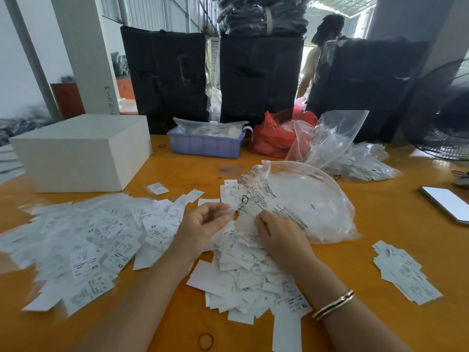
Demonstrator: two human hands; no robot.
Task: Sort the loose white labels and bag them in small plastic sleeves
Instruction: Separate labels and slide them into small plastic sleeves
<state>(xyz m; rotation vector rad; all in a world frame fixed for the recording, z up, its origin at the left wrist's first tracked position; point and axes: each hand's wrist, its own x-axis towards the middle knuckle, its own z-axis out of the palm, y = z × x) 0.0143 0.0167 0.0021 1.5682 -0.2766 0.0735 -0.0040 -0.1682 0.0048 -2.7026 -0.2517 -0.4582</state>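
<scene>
Loose labels lie heaped on the orange table under both hands. Left hand: fingers loosely curled, pinching a clear sleeve. Right hand: curled into the heap; what it grips cannot be told. A large clear bag lies just beyond the hands. Bagged labels spread left, reading "XS", "S", "L"; one loose label reads "XL". Farther back: white box, blue bin, red bag. A phone lies right.

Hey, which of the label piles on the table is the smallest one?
The small pile of labels at the right, beyond the braceleted right hand. The bagged heap on the left and the loose middle pile are far bigger.
</scene>
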